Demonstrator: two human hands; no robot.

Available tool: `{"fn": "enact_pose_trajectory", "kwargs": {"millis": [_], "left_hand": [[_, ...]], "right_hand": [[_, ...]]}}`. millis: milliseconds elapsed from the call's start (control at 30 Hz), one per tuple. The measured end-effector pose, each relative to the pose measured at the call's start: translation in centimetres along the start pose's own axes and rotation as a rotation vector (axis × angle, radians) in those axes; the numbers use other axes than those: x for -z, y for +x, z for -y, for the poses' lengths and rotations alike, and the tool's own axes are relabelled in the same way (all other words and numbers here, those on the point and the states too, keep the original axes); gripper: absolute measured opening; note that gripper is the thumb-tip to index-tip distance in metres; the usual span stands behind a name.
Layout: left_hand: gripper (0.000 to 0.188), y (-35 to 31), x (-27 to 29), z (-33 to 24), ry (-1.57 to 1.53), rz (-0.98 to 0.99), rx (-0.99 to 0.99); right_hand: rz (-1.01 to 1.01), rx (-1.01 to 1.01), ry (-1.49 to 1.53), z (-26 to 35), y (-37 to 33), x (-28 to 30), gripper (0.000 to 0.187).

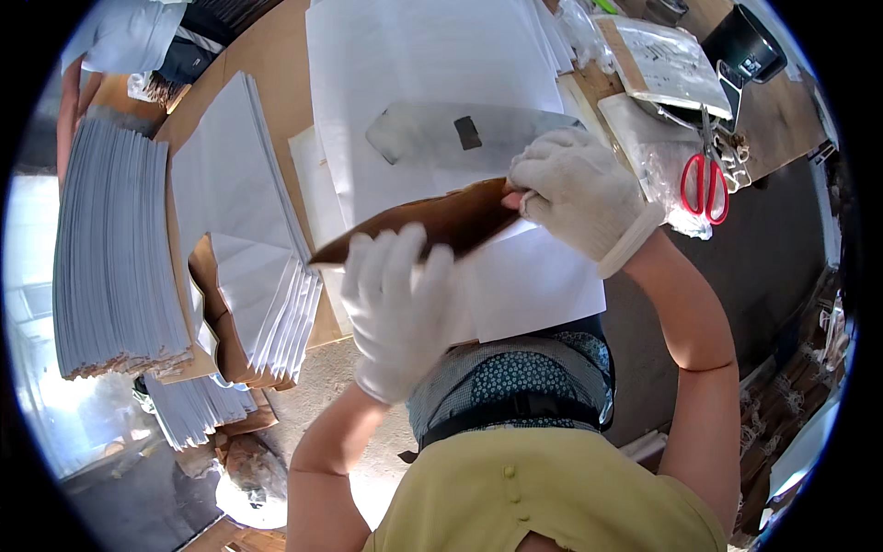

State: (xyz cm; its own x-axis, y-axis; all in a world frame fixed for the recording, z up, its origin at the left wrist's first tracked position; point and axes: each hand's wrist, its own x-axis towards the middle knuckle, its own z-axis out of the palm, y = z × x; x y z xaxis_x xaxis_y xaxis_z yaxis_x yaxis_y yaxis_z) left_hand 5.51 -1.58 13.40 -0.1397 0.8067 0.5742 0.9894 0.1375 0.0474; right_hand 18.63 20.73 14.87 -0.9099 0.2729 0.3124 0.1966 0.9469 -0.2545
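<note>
A paper bag (460, 213), white outside and brown inside, lies across the middle with its mouth spread. My right hand (581, 195), in a white knit glove, pinches the right corner of the mouth; a bare thumb tip shows there. My left hand (395, 308), gloved too, is at the near edge toward the left corner, its fingers bent over the rim. Whether those fingers reach inside is hard to see. Just beyond the bag, a translucent plastic sheet (418, 133) with a black patch rests on a pile of white paper (423, 51).
To the left stand a tall stack of white paper pieces (115, 248) and a fanned stack of white bags (225, 166) with brown insides. Red-handled scissors (704, 189), a clipboard-like pad (667, 69) and a black cup (747, 46) sit at right. Another person (120, 37) is at far left.
</note>
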Motion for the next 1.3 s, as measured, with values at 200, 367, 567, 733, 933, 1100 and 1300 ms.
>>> {"fn": "enact_pose_trajectory", "kwargs": {"millis": [200, 367, 567, 733, 933, 1100, 1300], "left_hand": [[0.023, -5.2, -1.0, -4.3, -0.225, 1.05, 0.162], [0.019, 0.9, -8.7, -2.3, -0.152, 0.86, -0.085], [0.026, 10.5, -10.8, -6.3, -0.106, 1.197, -0.015], [0.037, 5.3, -16.1, -3.4, -0.119, 0.95, -0.186], [0.031, 6.2, -13.8, 0.5, -1.434, 1.368, 0.347], [0.054, 5.8, -11.6, 2.5, -1.97, 1.75, 1.216], [0.044, 10.9, -13.3, 7.1, -1.047, 1.169, 0.601]], "right_hand": [[-0.099, -0.064, 0.215, -0.3, -2.3, 0.1, 0.02], [-0.106, -0.45, 0.56, -5.6, -5.6, -1.7, 0.024], [-0.092, -0.596, 0.175, -8.5, -12.9, -7.2, 0.017], [-0.273, -0.573, 0.507, -1.9, -12.6, -7.9, 0.036], [-0.096, -0.469, 0.331, -1.8, -12.9, -9.2, 0.05], [-0.02, -0.345, 0.259, -2.3, -13.4, -9.7, 0.062], [0.101, -0.355, 0.105, -1.7, -13.2, -9.6, 0.072]]}}
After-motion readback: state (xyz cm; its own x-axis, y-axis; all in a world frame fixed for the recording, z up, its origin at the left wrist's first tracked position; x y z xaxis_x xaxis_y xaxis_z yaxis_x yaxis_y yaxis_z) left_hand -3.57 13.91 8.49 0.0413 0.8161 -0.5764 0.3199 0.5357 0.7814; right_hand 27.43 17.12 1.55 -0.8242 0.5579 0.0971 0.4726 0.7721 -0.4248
